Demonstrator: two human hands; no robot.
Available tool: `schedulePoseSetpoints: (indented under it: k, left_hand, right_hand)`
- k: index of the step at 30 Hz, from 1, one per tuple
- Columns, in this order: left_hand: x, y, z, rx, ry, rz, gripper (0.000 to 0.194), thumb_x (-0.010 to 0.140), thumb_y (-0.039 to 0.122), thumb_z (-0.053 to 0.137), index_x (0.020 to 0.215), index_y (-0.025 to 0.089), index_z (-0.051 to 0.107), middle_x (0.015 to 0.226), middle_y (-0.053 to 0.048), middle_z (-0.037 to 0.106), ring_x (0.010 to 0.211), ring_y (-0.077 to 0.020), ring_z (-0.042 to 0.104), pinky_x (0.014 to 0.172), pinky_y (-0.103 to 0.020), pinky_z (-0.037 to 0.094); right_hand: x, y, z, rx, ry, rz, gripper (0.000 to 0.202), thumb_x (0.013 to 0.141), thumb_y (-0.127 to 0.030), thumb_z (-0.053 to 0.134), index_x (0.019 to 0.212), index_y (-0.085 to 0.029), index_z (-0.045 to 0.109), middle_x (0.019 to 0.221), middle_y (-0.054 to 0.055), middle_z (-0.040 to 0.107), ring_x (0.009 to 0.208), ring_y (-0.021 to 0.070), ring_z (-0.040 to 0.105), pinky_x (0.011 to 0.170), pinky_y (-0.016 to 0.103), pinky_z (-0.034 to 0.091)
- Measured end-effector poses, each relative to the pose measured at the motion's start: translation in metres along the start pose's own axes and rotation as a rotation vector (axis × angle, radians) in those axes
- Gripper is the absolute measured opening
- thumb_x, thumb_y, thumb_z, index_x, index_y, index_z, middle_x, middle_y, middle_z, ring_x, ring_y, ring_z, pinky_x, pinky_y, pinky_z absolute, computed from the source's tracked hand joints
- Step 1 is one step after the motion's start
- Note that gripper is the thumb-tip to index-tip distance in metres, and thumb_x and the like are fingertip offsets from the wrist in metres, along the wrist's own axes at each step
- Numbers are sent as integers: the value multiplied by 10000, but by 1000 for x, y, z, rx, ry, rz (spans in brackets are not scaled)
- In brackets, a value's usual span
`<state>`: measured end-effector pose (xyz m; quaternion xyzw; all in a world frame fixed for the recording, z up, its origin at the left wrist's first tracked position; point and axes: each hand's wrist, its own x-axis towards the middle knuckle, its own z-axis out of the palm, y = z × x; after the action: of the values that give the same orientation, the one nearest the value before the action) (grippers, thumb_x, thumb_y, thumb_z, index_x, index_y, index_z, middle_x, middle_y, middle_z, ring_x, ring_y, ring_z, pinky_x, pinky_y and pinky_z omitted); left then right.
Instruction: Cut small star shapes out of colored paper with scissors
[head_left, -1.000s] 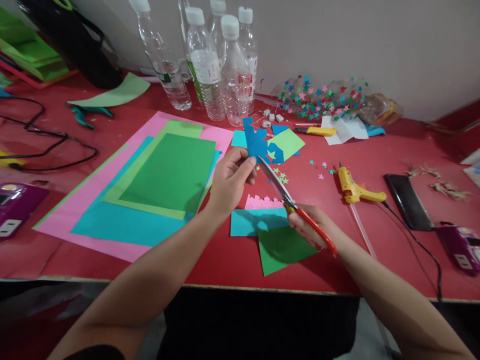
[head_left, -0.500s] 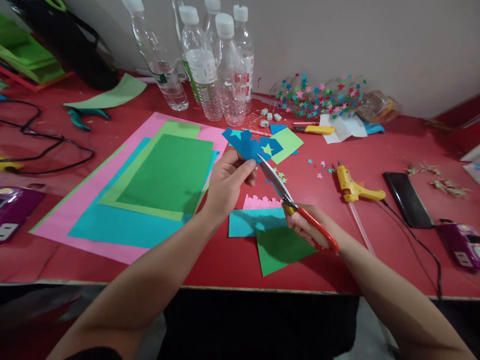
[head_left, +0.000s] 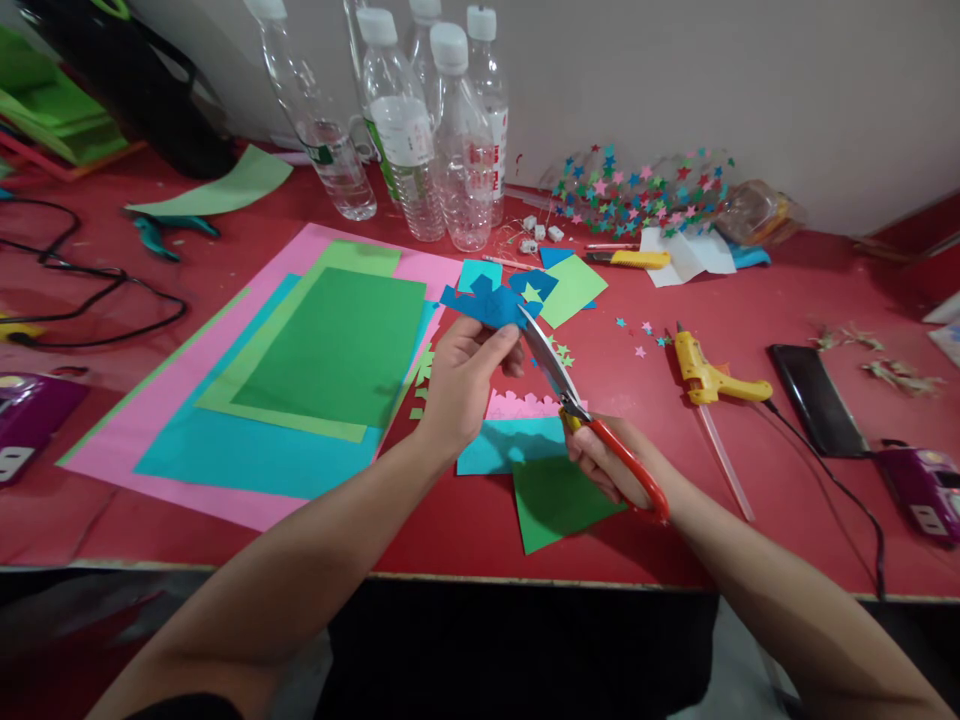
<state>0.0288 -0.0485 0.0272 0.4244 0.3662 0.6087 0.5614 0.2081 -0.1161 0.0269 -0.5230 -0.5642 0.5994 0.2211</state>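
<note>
My left hand pinches a dark blue piece of paper with a jagged, notched edge, held above the table. In my right hand is a pair of scissors with red handles, its blade tips at the right side of the blue paper. Whether the blades are apart is hard to make out. Small green paper stars lie under the blades. Below them rest a pink notched strip, a light blue sheet and a dark green sheet.
Larger coloured sheets are stacked at left. Plastic bottles stand behind, beside a star-covered bottle on its side. A yellow cutter, glue gun, black phone and teal pliers lie around.
Both hands have shifted slightly, the blue paper moving a little lower and tilting. A light blue square behind it and green scraps beside my left hand now show more.
</note>
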Motion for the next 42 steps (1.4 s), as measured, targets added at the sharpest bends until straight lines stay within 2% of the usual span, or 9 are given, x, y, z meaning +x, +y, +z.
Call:
schedulePoseSetpoints:
  k: [4,12,18,30,36,42]
  left_hand:
    - [0,1,0,10,12,-9,90,793,218,614,717,183,577,599,30,601,527,-68,548,522,-207,456]
    - [0,0,-2,11,-22,-14,105,795,216,621,706,179,580,593,31,600,523,-68,550,521,-207,451]
    - [0,-1,0,-21,-17,-31,122,796,207,628,690,176,575,592,28,607,528,-68,556,526,-207,454]
    - [4,2,-4,3,-37,-8,122,805,202,577,690,188,540,581,36,579,498,-62,522,502,-198,439]
    - [10,3,-8,-2,10,2,112,827,198,547,715,189,544,595,39,568,499,-57,510,505,-192,433]
    - [7,3,-5,-30,-93,-23,80,810,227,606,754,180,572,607,34,590,530,-64,540,541,-201,452]
  right_hand:
    - [-1,-4,1,-54,32,37,346,860,-491,482,672,-208,417,421,-97,348,304,54,337,305,168,282]
    - [1,2,-3,-52,0,-28,403,859,-577,458,711,-202,446,423,-92,362,316,65,361,328,182,303]
    - [0,1,0,-59,49,25,353,874,-502,467,683,-209,420,409,-95,348,304,64,345,315,178,287]
    - [1,-6,-7,-114,64,-1,377,808,-555,487,662,-219,399,410,-92,365,299,65,333,322,208,255]
    - [2,-9,-10,-122,34,20,372,785,-549,509,655,-219,396,403,-92,373,302,66,339,329,208,264]
    - [4,-4,-7,-94,50,-14,384,791,-561,508,659,-221,388,393,-97,364,302,64,331,336,210,249]
